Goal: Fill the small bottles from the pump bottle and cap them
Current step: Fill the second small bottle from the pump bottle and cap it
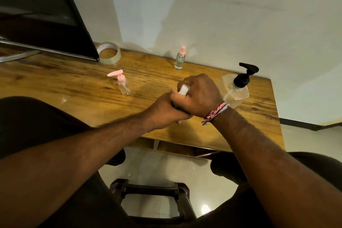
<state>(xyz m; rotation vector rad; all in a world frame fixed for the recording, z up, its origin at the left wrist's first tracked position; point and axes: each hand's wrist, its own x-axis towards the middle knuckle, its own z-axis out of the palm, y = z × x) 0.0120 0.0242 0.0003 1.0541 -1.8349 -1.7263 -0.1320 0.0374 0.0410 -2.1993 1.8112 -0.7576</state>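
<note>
Both hands meet over the middle of the wooden table point(77, 87). My right hand point(199, 95) wraps around the white cap point(183, 89) of a small bottle. My left hand point(166, 112) grips the bottle's body from below, which is hidden inside the fist. The clear pump bottle point(236, 91) with a black pump head stands just right of my right wrist. A small clear bottle with a pink pump top point(123, 85) stands to the left. A small spray bottle with a pink top point(180, 59) stands near the wall.
A roll of clear tape point(109, 52) lies at the back left beside a dark monitor point(42, 13). The table's front edge runs under my forearms and its right edge lies past the pump bottle. A dark stool point(148, 190) stands on the floor below.
</note>
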